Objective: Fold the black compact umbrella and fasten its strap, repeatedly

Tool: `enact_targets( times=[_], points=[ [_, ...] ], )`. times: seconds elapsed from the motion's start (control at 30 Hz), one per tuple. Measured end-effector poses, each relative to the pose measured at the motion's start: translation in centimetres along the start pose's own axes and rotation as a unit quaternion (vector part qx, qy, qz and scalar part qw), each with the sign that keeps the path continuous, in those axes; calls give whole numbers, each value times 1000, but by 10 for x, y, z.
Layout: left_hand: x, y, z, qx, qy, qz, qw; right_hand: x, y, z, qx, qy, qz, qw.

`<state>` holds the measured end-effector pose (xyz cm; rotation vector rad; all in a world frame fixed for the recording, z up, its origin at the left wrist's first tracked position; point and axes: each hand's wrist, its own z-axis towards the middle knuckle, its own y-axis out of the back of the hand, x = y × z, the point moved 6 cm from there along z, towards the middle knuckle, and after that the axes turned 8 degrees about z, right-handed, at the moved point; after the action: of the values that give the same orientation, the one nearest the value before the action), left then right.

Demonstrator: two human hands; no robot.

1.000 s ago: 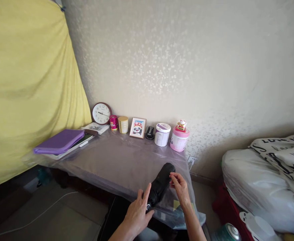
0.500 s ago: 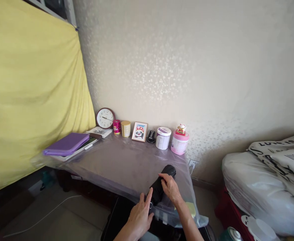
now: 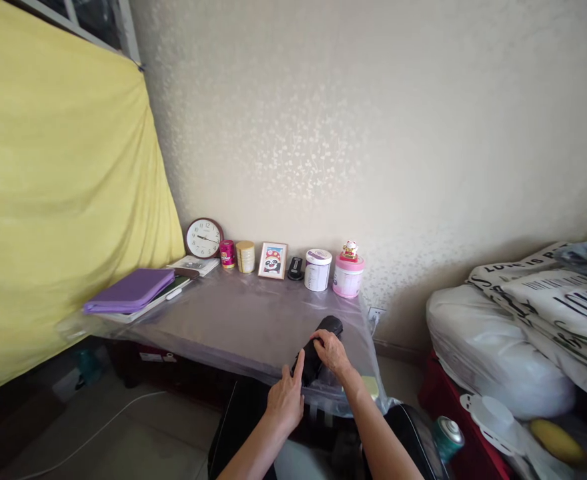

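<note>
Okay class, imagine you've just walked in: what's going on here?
A person is handling what looks like a folded black umbrella with both bare hands, above a table covered in clear plastic sheeting. The right hand curls over the umbrella's middle, while the left hand sits at its near end, index finger extended along its side. Along the wall behind stand a round wall clock, a framed panda picture and a pink canister. A purple zip case lies at the table's left end.

A folded black umbrella (image 3: 311,360) is clasped by the right hand (image 3: 331,352) on a plastic-covered tabletop (image 3: 233,320), with the left hand (image 3: 286,400) pressed beside it; a wall clock (image 3: 204,238) is propped farther back.
</note>
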<state>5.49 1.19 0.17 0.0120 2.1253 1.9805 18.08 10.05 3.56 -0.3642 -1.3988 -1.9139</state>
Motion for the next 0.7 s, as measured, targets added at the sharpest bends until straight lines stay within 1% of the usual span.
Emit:
enact_targets(
  times=[0.17,0.23,0.3,0.37,0.4,0.43,0.47,0.57,0.63,0.7],
  points=[
    [-1,1,4,17,-6,11,1000,-3,1,0,-16,-6,41,999],
    [-1,1,5,22,-9,12,1000,-3,5,-2,-28,-11,103,994],
    [0,0,6,24,-11,13,1000,-8,13,-7,-46,-34,219,974],
    [0,0,6,25,-12,13,1000,-19,23,-17,-61,-74,343,934],
    [0,0,6,26,-12,12,1000,-27,28,-24,-67,-97,382,916],
    [0,-1,6,27,-12,11,999,-35,34,-30,-75,-111,401,906],
    [0,-1,5,29,-11,9,999,-43,42,-37,-99,-120,405,901],
    [1,-3,5,31,-9,0,999,-72,62,-53,-193,-163,404,879],
    [2,-3,5,32,-6,-11,999,-86,64,-57,-222,-179,411,866],
    [5,-1,5,29,-7,-41,999,-95,60,-57,-229,-184,413,862]
  ],
)
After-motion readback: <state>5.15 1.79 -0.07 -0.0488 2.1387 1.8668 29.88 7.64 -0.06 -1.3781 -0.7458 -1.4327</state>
